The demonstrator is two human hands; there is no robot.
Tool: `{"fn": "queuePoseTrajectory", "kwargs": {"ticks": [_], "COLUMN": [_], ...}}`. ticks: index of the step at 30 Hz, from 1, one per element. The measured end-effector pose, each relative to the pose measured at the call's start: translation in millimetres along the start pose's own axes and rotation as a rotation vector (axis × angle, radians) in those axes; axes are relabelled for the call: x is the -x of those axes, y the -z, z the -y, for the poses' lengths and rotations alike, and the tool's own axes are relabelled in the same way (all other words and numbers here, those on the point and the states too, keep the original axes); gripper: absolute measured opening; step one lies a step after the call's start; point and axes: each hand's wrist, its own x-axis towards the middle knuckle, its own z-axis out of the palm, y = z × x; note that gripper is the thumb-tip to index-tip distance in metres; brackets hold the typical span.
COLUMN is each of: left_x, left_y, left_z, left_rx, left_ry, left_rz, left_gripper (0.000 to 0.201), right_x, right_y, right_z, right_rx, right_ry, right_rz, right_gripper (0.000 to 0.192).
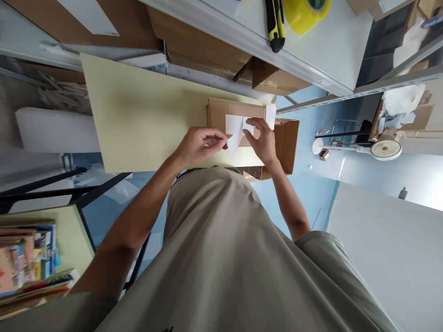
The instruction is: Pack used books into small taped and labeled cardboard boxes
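A small brown cardboard box (221,113) lies on the pale yellow table (138,115) in front of me. A white label (232,123) sits on its top. My left hand (199,145) pinches a white strip (234,144) that curls up from the label's near edge. My right hand (263,140) rests on the box with its fingertips at the label's right part, touching the paper. A second white sheet (271,116) shows at the box's right edge. My beige shirt fills the lower part of the view.
An open cardboard carton (287,143) stands just right of the box. A shelf (321,60) above holds a yellow-black utility knife (276,25) and a yellow tape roll (304,14). Books (27,263) are stacked at lower left. A floor fan (384,148) lies at right.
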Motion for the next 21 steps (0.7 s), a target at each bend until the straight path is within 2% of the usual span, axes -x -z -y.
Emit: {"fn": "queuePoseTrajectory", "kwargs": {"ticks": [5,9,13,17,21], "left_x": [10.4,19.2,24.7,27.8,31.6], "left_y": [15.5,27.5,40.1,47.7,51.8], "left_z": [9.6,16.5,19.3,24.8,48.6], "left_rx": [0.069,0.070,0.024,-0.022,-0.091], "left_ry": [0.001,-0.002,-0.016,-0.049,-0.031], "left_rz": [0.017,0.014,0.035,0.057,0.014], "left_gripper": [0.044,0.045,0.040,0.033,0.022], "right_x": [37.9,49.1,48.5,44.8,37.9], "right_y": [-38.7,-58.6,-72.4,-84.2,-92.5], "right_z": [58.1,81.1,87.5,82.8,62.8], "right_rx": [-0.226,-0.327,-0.369,-0.367,-0.337], "right_ry": [-0.063,-0.103,-0.177,-0.199,-0.217], "right_rz": [0.063,0.087,0.109,0.129,0.112], "right_gripper": [0.052,0.060,0.063,0.062,0.052]}}
